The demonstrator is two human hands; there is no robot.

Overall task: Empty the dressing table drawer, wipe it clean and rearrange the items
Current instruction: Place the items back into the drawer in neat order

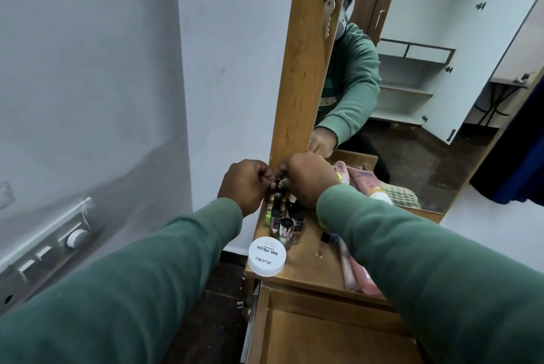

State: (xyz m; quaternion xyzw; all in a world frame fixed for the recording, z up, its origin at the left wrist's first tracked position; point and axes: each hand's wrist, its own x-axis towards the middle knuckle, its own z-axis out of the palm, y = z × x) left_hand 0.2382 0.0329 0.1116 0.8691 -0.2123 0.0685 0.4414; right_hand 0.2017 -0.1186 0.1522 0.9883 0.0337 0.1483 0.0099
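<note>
Head: wooden dressing-table top (pixel 312 259) crowded (nail polish bottles (pixel 277 210)), grey wall (pixel 103 69) left.

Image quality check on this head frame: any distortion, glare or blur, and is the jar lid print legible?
Head view: wide-angle bending bows the wooden mirror frame; light is dim, flat, bluish, with no glare on the mirror; the sleeves near the lens look soft; the white jar lid is sharp, NAIL POLISH legible though upside down; the nail polish bottles are dark and shaded.
</note>
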